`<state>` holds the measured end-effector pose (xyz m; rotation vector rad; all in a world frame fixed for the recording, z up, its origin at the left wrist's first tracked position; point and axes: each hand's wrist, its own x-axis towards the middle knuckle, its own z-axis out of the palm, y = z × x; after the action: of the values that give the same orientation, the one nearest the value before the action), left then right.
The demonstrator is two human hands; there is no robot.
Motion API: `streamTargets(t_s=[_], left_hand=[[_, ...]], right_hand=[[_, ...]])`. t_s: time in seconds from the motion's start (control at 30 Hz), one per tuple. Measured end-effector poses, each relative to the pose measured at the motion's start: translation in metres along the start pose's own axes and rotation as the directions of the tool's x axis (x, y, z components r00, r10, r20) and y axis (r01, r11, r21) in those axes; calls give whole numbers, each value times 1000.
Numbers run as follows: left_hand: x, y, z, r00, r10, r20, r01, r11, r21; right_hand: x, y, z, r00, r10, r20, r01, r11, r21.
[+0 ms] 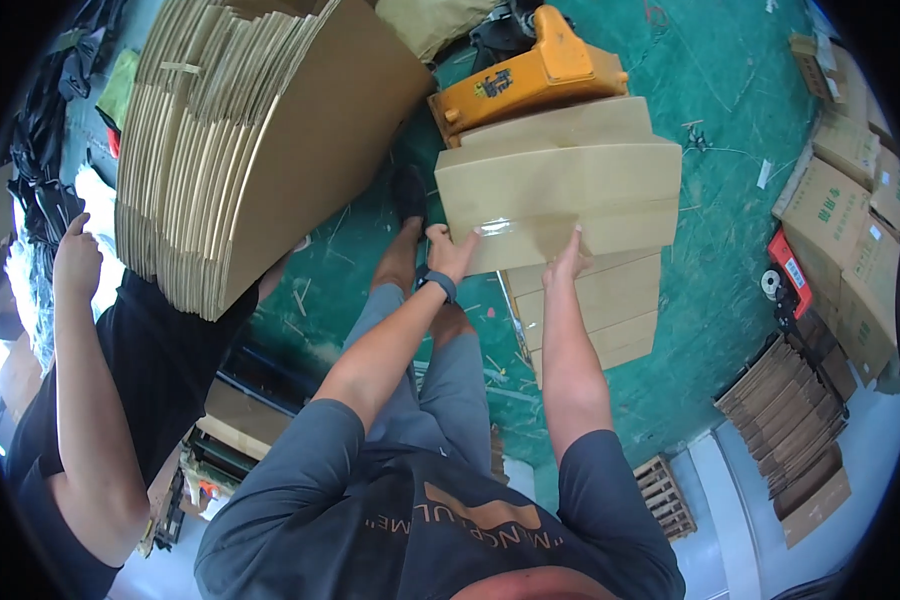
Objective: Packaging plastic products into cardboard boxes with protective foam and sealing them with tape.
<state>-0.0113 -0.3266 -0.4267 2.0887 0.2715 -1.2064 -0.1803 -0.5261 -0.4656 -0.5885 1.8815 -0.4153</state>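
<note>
A brown cardboard carton [590, 180] with a shiny strip of clear tape lies across in front of me. My left hand [452, 255] grips its near left corner, thumb on the top face and fingers round the side. At the near edge, further right, my right hand [567, 262] also has hold of it, thumb on top and the other fingers mostly hidden. Beneath and nearer to me are flat cardboard panels [610, 310]. Another cardboard piece [580, 122] shows just beyond the carton.
Beyond the cardboard stands an orange pallet jack [530, 88]. On my left another person's arm [95, 400] is beside a tall stack of folded cardboard [300, 130]. Closed cartons [820, 210], a red tape dispenser [790, 275] and bundled cardboard [780, 410] are at right.
</note>
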Motion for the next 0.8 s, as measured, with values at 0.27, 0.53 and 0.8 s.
streamTargets(t_s=[0.27, 0.53, 0.8], left_hand=[[105, 23, -33, 956, 294, 0, -286, 931, -227], [95, 42, 10, 934, 356, -42, -352, 890, -291], [97, 64, 24, 983, 172, 66, -147, 948, -282]], right_hand=[[38, -39, 32, 942, -15, 337, -40, 987, 156], [57, -96, 37, 958, -132, 254, 129, 991, 31], [74, -135, 66, 922, -233, 309, 264, 962, -62]])
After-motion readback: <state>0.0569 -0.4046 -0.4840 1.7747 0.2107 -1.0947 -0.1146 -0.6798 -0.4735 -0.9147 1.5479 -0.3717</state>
